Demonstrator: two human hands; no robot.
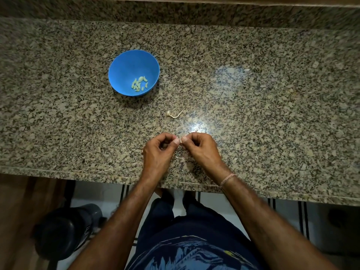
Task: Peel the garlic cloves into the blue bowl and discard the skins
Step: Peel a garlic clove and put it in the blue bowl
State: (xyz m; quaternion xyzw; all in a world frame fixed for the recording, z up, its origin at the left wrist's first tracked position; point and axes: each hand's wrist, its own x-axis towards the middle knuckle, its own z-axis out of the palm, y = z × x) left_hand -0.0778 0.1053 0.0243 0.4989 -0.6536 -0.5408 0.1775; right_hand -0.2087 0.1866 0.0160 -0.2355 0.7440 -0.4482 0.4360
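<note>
Granite counter [253,106] open right of blue bowl [124,65]; garlic stem [174,114] lies between bowl, hands

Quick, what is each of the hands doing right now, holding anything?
Left hand: fingers curled, pinching a small pale piece, apparently a garlic clove.
Right hand: fingers curled, pinching the same piece from the other side.
</note>
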